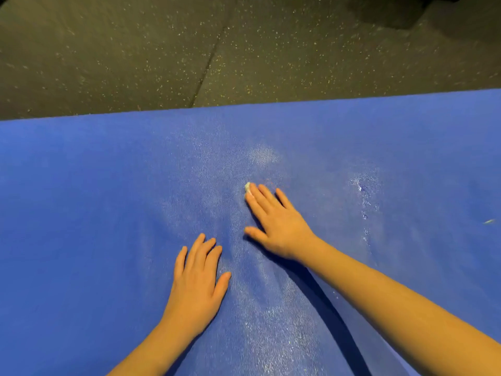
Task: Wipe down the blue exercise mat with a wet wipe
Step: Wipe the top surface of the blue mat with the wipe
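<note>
- The blue mat [81, 213] fills the lower view, its far edge running across against a dark speckled floor [135, 50]. Both ends of the mat are cut off.
- The right hand [279, 226] lies palm down near the mat's middle, fingers straight and lightly spread. Its grip is apart, just pressing flat.
- The wet wipe [247, 187] sits on the mat under those fingers. Only a small pale wad peeks past the fingertips, and the rest is hidden.
- The left hand [198, 280] rests flat toward the mat's near side, fingers straight, grip apart and holding nothing.
- Wet streaks [363, 188] glisten toward the mat's right end.
- A pale fleck [489, 221] at the mat's far right is too small to identify.
- Beyond the mat's far edge, a dark shape [393, 9] is cut off and unclear.
</note>
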Available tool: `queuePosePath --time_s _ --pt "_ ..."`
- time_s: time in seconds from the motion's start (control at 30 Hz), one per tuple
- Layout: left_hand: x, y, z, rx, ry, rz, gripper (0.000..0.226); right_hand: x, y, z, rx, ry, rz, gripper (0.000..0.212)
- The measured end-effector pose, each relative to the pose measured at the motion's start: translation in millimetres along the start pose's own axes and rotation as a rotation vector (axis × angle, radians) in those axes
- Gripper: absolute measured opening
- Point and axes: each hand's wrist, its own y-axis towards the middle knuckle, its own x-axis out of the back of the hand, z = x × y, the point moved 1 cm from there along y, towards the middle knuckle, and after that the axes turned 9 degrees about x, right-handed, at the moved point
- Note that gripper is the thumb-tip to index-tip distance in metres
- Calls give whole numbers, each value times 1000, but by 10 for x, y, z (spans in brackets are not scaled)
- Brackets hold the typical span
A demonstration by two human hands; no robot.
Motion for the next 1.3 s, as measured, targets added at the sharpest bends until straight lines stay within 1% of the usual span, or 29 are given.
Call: queuePosePath --time_s 0.03,0.07,0.1,0.2,0.23,0.27,0.3,0.37,0.4,0.43,0.47,0.57,0.6,0.63,0.73,0.77,0.8,0.83,0.9,0.93,0.97,1.0,1.1,1.13,1.17,1.2,1.3 --pt "19 102 19 -18 4 -9 54 7 -14 -49 57 -33 9 83" --pt "38 229 38 -31 19 -19 56 42 8 -148 69 -54 1 81" --pt "60 373 55 -31 36 -29 58 94 59 -260 32 -66 -16 79" --pt "124 789 98 30 60 -8 66 238 268 -533 -225 -41 -39 69" --pt "126 898 106 49 66 12 68 269 347 -544 -282 -13 -48 68" --pt "117 979 110 61 78 30 68 281 413 -519 -297 9 -52 70" --pt "95 1027 114 61 97 38 68 274 453 -468 -261 19 -50 73" --pt "36 1052 114 43 147 21 66 237 455 -389 -85 -16 -22 81" --pt "17 1047 118 34 164 4 64 237 440 -423 -7 -55 5 85" --pt "12 1056 128 22 171 -13 64 269 454 -513 25 -87 16 86" --pt "24 1082 139 5 167 -35 63 312 501 -639 4 -102 3 86" --pt "77 1265 173 -31 118 -99 62 440 704 -913 -241 -62 -46 73" --pt "90 1330 167 -24 110 -102 62 460 768 -894 -281 -30 -53 70" --pt "92 1372 151 -12 109 -96 63 461 819 -827 -274 -10 -54 71" --pt "76 1402 116 4 126 -86 63 425 836 -674 -61 -75 -13 76" --pt "75 1396 117 1 131 -86 63 443 845 -733 -25 -117 -6 78" --pt "79 1387 122 -1 134 -86 63 481 889 -829 -36 -138 -13 77" --pt "82 1387 130 -2 135 -86 63 528 965 -927 -92 -132 -27 73" --pt "80 1396 139 -2 132 -82 63 624 1159 -1077 -251 -64 -54 69" --pt "77 1398 136 -1 129 -78 63 666 1267 -1082 -302 -27 -56 69" --pt "71 1397 131 2 124 -75 63 692 1378 -1033 -313 -7 -50 70" --pt "68 1395 130 5 121 -73 63 705 1474 -945 -278 -5 -39 71" --pt "72 1394 139 5 126 -76 62 656 1586 -673 -19 -93 26 71" --pt "73 1395 141 4 127 -76 62 657 1581 -690 31 -129 40 70" --pt "70 1395 142 2 126 -75 62 676 1584 -763 34 -150 34 70" --pt "70 1393 144 0 125 -75 62 712 1596 -858 -13 -150 18 69" --pt "67 1395 145 0 130 -76 62 803 1639 -1085 -269 -75 -17 70"
